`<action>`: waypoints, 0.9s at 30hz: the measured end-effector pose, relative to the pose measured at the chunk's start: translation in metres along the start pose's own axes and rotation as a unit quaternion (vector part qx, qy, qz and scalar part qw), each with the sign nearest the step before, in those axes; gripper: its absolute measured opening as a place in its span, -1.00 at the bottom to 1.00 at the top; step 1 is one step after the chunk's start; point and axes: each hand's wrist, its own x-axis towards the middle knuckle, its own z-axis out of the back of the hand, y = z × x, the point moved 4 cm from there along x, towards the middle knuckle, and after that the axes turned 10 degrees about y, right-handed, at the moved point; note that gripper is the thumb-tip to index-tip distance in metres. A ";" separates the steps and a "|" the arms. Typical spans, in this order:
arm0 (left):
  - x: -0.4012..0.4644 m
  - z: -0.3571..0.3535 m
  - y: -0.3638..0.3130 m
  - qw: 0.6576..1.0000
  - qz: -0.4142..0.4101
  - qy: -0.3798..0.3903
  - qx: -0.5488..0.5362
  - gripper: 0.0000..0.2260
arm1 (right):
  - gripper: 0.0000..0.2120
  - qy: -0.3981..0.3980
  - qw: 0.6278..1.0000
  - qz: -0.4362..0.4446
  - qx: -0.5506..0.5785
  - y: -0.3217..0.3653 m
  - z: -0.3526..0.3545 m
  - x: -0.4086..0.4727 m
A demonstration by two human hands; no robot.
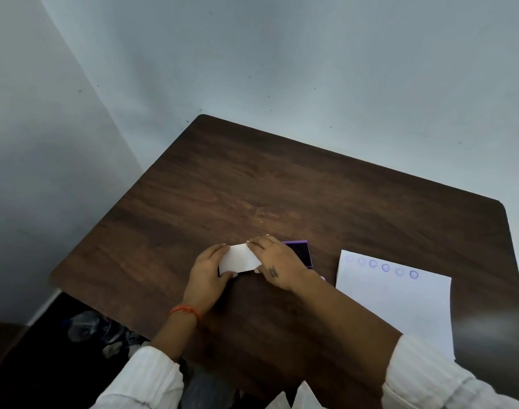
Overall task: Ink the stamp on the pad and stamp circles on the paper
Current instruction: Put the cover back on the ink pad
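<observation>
The ink pad (300,252), open and purple, lies left of the paper (400,302), which bears one row of circles. Left hand (206,271) and right hand (277,261) both pinch its white lid (240,258). The stamp is not clearly visible; closing seems underway, so next lower the lid squarely.

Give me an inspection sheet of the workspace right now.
Surface: dark wooden table, worn patch mid-top.
Job's things: paper at right, one row of six purple circles, some faint; purple ink pad open behind the right hand; stamp not clearly seen.
Clutter: nothing seen on the table.
Grips: left hand and right hand both hold a white lid.
Cables: nothing seen.
Surroundings: pale walls, corner at left; dim items on the floor at left.
</observation>
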 end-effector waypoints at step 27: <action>0.025 -0.056 -0.078 0.995 -0.061 0.074 0.033 -0.42 | -0.39 -0.012 0.990 -0.099 0.100 -0.094 -0.001 -0.067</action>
